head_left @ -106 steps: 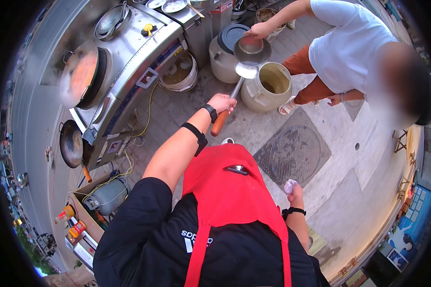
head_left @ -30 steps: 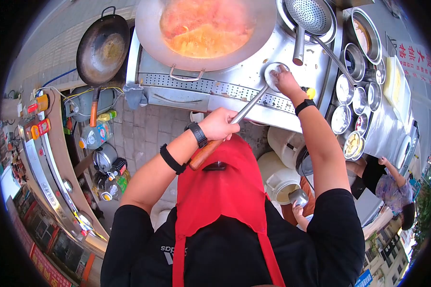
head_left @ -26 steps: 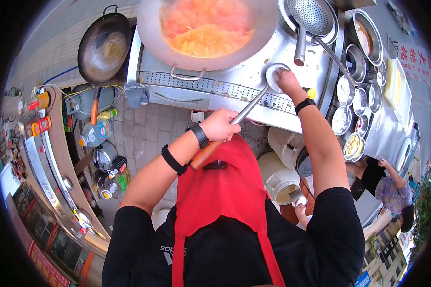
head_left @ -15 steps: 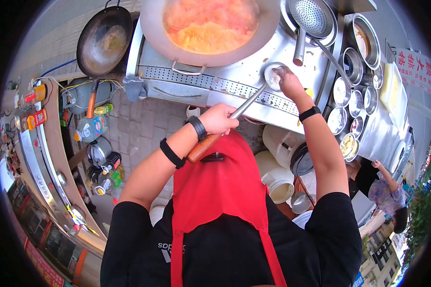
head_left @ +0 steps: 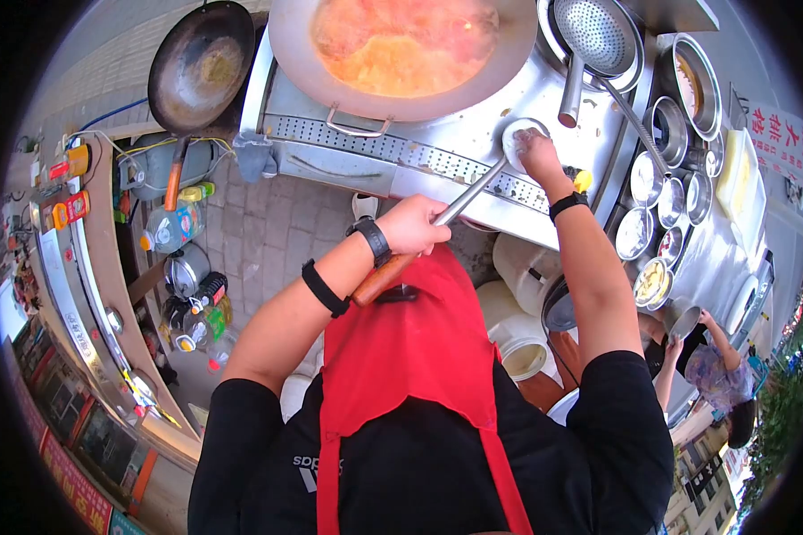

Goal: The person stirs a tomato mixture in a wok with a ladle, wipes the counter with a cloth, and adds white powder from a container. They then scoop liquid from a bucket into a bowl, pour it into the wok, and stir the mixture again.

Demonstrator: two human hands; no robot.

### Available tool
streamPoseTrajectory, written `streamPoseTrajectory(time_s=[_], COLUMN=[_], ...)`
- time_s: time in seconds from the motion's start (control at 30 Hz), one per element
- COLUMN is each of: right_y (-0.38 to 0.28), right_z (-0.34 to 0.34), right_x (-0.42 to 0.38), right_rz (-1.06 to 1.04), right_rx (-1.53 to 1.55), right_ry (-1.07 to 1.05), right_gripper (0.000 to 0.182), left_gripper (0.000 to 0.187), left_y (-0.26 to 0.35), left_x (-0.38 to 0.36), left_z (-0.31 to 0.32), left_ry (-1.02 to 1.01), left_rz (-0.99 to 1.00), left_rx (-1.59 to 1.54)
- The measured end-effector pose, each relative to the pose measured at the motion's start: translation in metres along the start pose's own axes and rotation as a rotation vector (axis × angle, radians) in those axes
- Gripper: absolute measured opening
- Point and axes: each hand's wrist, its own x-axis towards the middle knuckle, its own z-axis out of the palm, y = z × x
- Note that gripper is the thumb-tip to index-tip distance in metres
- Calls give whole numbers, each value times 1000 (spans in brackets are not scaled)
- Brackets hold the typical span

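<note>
My left hand (head_left: 408,226) is closed round the long handle of a ladle (head_left: 469,193), near its wooden end. The ladle slants up to the right, and its round bowl is over the steel counter edge. Fingers of my right hand (head_left: 539,157) reach into that bowl; their tips and whatever they hold are hard to make out. White contents show in the bowl. Just above sits a large wok (head_left: 287,53) of steaming orange-red liquid, its loop handle toward me.
A dark wok (head_left: 174,98) with a wooden handle is at the upper left. A perforated strainer (head_left: 595,36) rests on a basin at the upper right. Small metal bowls (head_left: 634,234) line the right side. Another person (head_left: 721,374) at the lower right holds a metal bowl.
The view has shifted slightly, moving the wok and counter. My hands keep much the same pose at the ladle. The other person now holds up a metal bowl.
</note>
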Motion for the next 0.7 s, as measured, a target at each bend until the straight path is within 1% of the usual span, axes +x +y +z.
streamPoseTrajectory(time_s=[0.03,0.07,0.1,0.17,0.23,0.27,0.3,0.33,0.4,0.43,0.53,0.57,0.63,0.67,0.7], right_y=[3,7,12,2,-2,-2,15,13,8,7,1,-2,29,28,30], right_z=[5,8,11,-6,-21,-26,-17,-23,-39,-41,-44,-42,-1,4,5], right_x=[2,4,4,1,-6,-9,-7,-11,-27,-34,-64,-76,-89,-92,-99], right_rz=[-13,-26,8,77,129,156,212,237,284,354,479,476,474,469,499], right_rx=[19,36,40,48,170,229,282,508,963,1038,1023,1017,899,842,838], right_ry=[44,91,86,76,98,109,75,77,80,94,76,98,66,51,4], right_gripper=[41,38,35,30,29,28,28,27,27,27,29,30,31,32,33], left_gripper=[20,16,13,10,9,12,20,30,32,34,37,39,13,7,6], left_y=[-1,-1,-1,-4,-9,-12,-14,-16,-12,-9,-8,-11,-15,-11,-6], left_x=[0,1,1,1,3,5,6,6,1,-1,-6,-6,-5,-6,-9], left_z=[0,0,0,1,-1,-1,-2,-2,-3,-4,-6,-6,-6,-6,-5], left_ry=[-2,2,5,10,12,0,-11,-22,-15,-12,6,4,23,35,40], left_rz=[9,18,25,26,16,10,5,-2,-25,-34,-43,-27,-5,6,-11], left_rx=[-10,-26,-42,-49,-29,-13,4,21,19,19,-12,-7,-53,-75,-69])
